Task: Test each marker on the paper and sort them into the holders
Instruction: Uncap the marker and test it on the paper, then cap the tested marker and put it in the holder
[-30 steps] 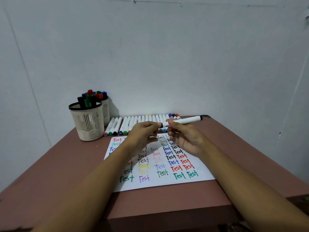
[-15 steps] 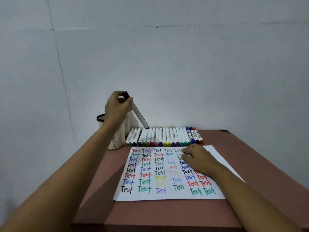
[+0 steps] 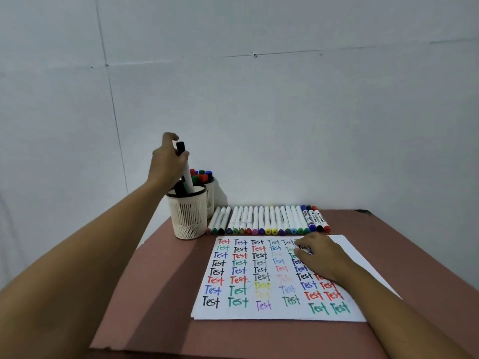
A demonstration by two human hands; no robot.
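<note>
While lifted over the holder, left hand gripped a marker, tip end down inside it; right hand rested palm-down on paper, grasp indiscernible.

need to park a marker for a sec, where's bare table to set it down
Bare table left of the paper, in front of the near holder, and right of the paper. Crowded along the back: marker row, far holder.

Soft, rather dim light is spread evenly. Diffuse shadows are cast under the left arm on the table and behind the holders. Wall seams are bent by wide-angle distortion.
</note>
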